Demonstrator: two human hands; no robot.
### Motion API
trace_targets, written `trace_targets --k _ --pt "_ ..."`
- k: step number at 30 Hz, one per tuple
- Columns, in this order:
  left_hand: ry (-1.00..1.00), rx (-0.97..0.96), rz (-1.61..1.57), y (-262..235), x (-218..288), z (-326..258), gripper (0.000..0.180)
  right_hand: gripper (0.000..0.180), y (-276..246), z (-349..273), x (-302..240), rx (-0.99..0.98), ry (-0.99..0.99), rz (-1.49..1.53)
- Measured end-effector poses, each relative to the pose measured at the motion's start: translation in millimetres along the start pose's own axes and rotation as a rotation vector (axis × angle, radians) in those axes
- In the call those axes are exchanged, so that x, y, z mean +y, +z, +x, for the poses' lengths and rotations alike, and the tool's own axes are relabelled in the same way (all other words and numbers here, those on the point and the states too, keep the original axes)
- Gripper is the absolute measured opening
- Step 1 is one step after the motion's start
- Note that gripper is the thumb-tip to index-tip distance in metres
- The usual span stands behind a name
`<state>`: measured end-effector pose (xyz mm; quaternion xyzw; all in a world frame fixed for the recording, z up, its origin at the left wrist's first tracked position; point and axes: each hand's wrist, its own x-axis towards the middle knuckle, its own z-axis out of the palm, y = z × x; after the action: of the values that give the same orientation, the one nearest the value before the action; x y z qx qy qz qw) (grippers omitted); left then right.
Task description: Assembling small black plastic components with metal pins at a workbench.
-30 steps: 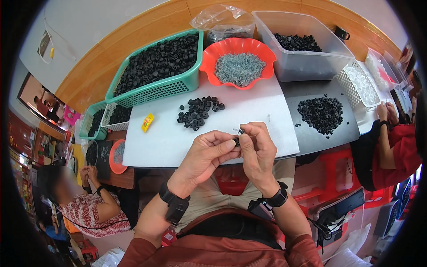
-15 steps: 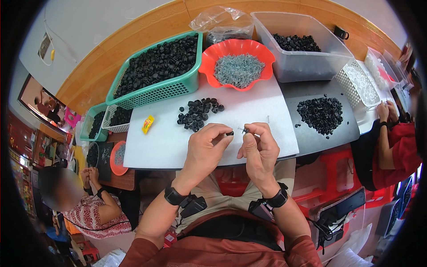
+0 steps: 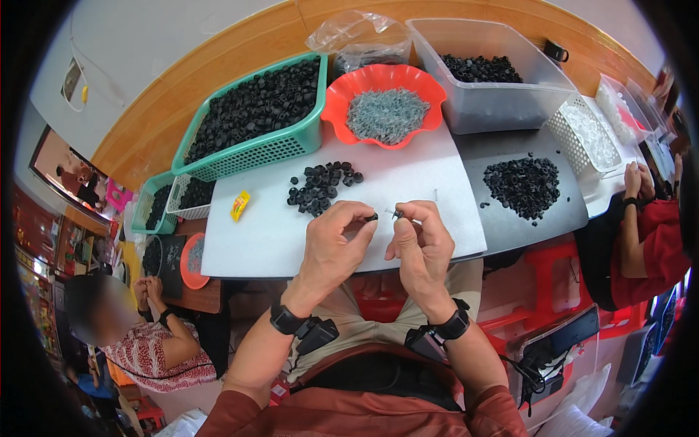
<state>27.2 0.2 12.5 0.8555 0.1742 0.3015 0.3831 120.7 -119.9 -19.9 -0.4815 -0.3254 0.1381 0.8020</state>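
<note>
My grips no longer meet: my left grip [image 3: 336,239] pinches a black cap [image 3: 373,217], my right grip [image 3: 423,239], just beside it, a black piece [image 3: 398,214] with a metal pin [image 3: 389,212]; they seem unjoined.

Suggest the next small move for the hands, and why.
Probably bring the left hand toward the right hand: the left pinches a black cap, the right a small black piece with a screw pointing left, and a gap separates them.

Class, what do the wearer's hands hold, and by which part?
Left hand: black piece, exact spot hidden. Right hand: black part with metal pin, apparently by its black end.
</note>
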Motion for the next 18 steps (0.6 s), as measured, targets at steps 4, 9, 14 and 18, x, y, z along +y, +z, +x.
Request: trace_targets --k 4,9,14,18 --pt "-0.260 -0.043 -0.358 -2.8 -2.2 0.4 0.020 0.020 2.7 0.1 -0.6 0.017 -0.020 -0.038" --pt "-0.279 -0.088 -0.665 -1.8 -4.7 1.4 0.019 0.020 4.7 -2.2 0.4 0.013 0.047 0.014" --pt "-0.345 -0.110 -0.871 2.2 -4.2 0.6 0.017 0.020 8.4 -2.9 2.9 0.044 0.010 -0.007" --pt "-0.359 -0.126 -0.920 3.8 -6.9 0.8 0.021 0.019 8.8 -3.2 4.9 0.080 -0.033 -0.095"
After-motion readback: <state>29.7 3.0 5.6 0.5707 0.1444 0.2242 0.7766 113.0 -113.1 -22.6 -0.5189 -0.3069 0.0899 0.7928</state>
